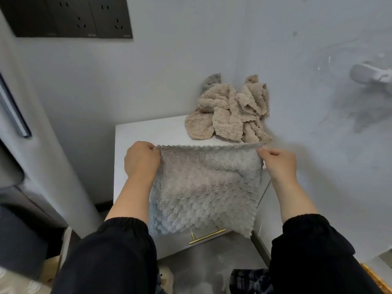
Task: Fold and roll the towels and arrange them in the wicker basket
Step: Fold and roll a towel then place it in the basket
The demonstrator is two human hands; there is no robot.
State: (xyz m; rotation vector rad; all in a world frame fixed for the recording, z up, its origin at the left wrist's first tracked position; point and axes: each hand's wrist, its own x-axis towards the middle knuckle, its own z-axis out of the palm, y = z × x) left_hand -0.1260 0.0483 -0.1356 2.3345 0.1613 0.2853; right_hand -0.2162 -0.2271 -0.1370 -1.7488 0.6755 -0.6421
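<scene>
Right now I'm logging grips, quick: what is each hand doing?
Left hand: pinching the grey towel's top left corner.
Right hand: pinching its top right corner.

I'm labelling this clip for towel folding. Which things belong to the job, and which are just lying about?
Job: grey towel, held stretched by left hand and right hand; beige towel pile on the cabinet top.
Lying about: wall sockets; gold drawer handle; white wall hook.
</scene>
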